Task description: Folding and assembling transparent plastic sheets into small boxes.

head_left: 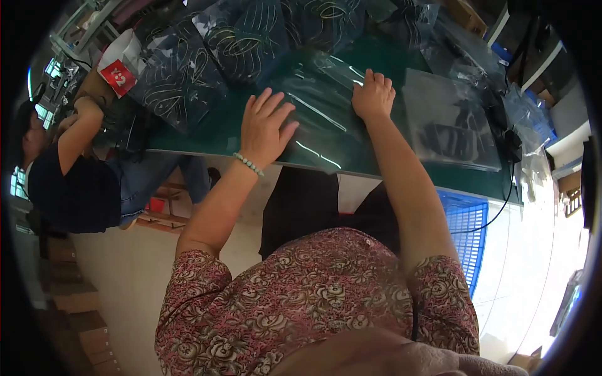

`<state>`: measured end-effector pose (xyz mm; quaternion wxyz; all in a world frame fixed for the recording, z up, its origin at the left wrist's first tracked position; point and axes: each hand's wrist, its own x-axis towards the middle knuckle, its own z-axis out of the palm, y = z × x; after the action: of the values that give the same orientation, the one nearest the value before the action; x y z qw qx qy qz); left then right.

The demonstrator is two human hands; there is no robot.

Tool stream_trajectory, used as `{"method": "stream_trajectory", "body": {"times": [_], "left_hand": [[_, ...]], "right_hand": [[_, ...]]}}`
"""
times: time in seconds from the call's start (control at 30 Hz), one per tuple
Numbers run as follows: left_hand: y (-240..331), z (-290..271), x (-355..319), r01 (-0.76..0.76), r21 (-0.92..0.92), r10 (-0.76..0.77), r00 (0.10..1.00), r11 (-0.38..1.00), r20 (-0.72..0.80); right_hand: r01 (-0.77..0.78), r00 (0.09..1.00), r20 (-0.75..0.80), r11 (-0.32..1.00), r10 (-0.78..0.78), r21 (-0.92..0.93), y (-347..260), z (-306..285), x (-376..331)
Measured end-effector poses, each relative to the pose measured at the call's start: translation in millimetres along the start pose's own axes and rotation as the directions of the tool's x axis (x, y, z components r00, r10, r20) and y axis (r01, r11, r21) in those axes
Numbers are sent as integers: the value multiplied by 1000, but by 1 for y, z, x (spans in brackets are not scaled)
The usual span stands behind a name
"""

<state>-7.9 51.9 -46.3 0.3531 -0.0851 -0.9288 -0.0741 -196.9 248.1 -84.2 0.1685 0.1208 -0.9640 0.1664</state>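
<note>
**A:** Floral shirt point(313, 301) right up close, then both arms reaching onto the green table point(207, 145). What are the hands doing?

**B:** Left hand point(266, 128) lies flat, fingers spread, on a clear plastic bag point(320, 116) at the table's near edge. Right hand point(373, 95) presses its far side, fingers curled. Neither grips anything. Dark patterned bags point(244, 37) piled behind, 1 person point(75, 169) seated left.
</note>
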Motion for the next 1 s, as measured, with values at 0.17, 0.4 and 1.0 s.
{"method": "stream_trajectory", "body": {"times": [0.17, 0.4, 1.0], "left_hand": [[33, -14, -92, 410, -136, -430, 877, 902, -214], [71, -27, -94, 309, -942, -822, 495, -135, 281], [89, -116, -35, -223, 18, 222, 957, 975, -188]], "right_hand": [[-85, 996, 50, 957, 74, 279, 0, -29, 6], [-140, 976, 210, 580, -54, 802, 7, -116, -73], [-35, 896, 151, 274, -418, 961, 26, -83, -268]]}}
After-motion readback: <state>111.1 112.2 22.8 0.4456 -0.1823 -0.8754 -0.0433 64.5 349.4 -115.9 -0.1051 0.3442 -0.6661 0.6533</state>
